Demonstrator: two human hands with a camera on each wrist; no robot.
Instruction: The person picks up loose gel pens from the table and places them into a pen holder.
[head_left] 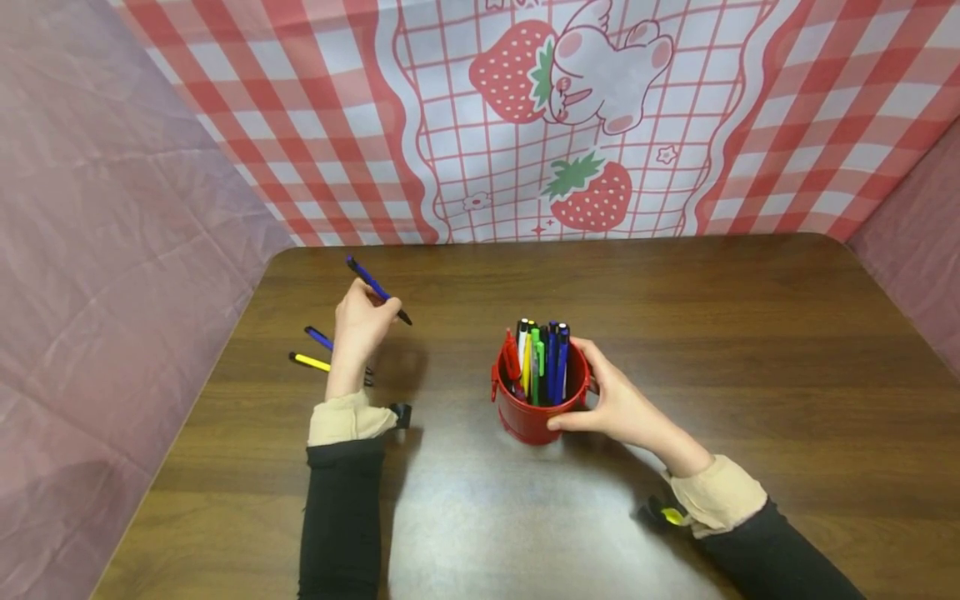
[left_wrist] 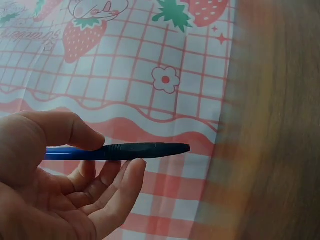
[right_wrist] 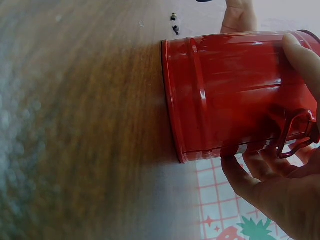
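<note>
My left hand (head_left: 362, 323) pinches a blue pen (head_left: 369, 277) with a black grip, held above the table at the left. In the left wrist view, thumb and fingers hold the pen (left_wrist: 145, 150) near its dark grip, tip pointing right. My right hand (head_left: 618, 400) grips the side of a red metal bucket (head_left: 531, 421), thumb at the front and fingers behind. Several pens (head_left: 542, 362) in red, white, yellow, green and blue stand upright in the bucket. The right wrist view shows the bucket (right_wrist: 240, 95) from the side, its base on or very near the table.
A blue pen (head_left: 318, 337) and a yellow pen (head_left: 310, 362) lie on the wooden table (head_left: 712, 317) at the left, partly hidden by my left wrist. A red checked cloth with strawberries (head_left: 517, 71) hangs along the back edge. Pink fabric (head_left: 112, 250) hangs at the left side.
</note>
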